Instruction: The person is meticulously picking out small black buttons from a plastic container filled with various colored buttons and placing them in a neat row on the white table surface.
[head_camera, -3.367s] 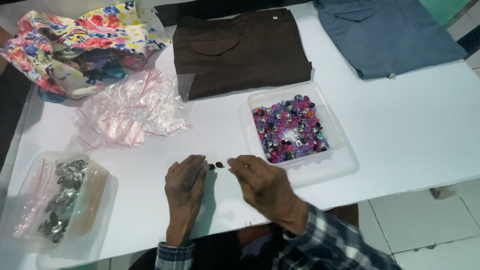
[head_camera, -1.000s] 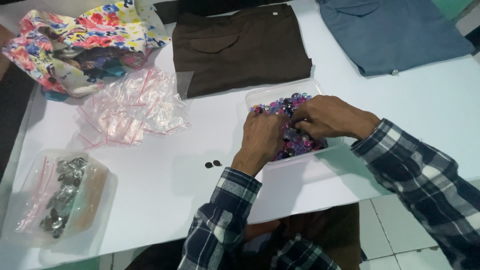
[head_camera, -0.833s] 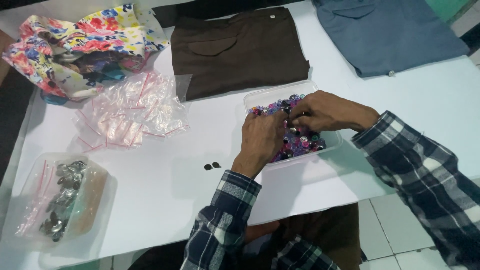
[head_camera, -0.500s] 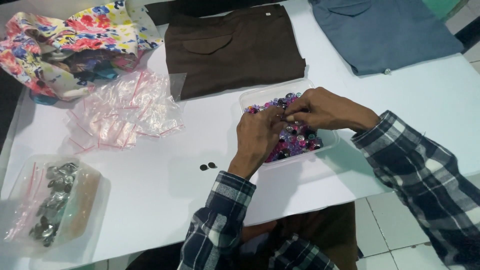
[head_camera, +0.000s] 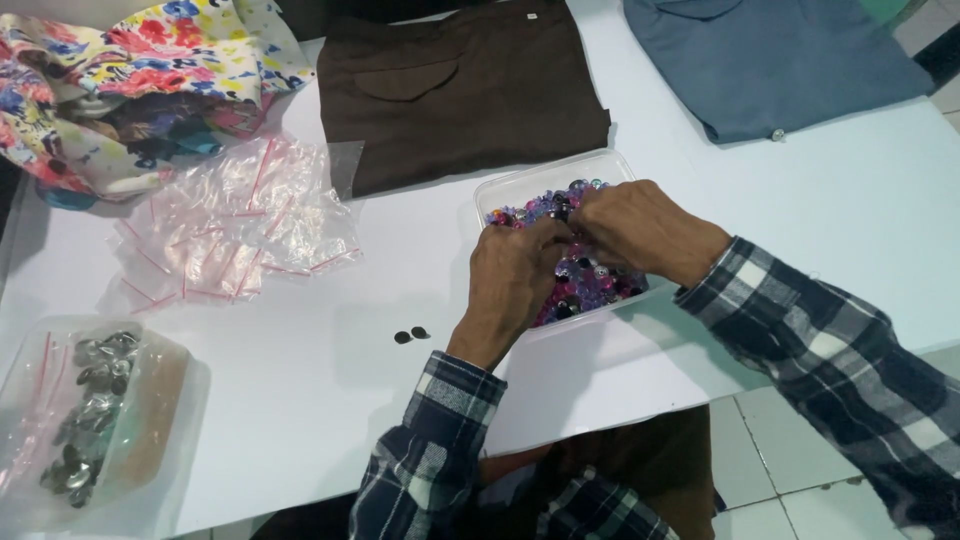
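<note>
Both my hands are now in the clear tray (head_camera: 497, 190) of purple and pink buttons (head_camera: 590, 285); a few secs ago they were nearer me on the worktop (head_camera: 300, 400), by the two dark buttons (head_camera: 411, 335), which lie left behind, apart from the tray. Left hand (head_camera: 513, 285) is curled over the pile, fingers bent down into it; can't tell if they pinch anything. Right hand (head_camera: 640, 230) meets it from the far side, fingers narrow, tips hidden among the buttons. So I've gone from the pair to digging thru the mix. Small plastic bags (head_camera: 230, 235) & a tub of metal buttons (head_camera: 90, 420) sit off left; brown cloth (head_camera: 460, 90) just behind the tray.
</note>
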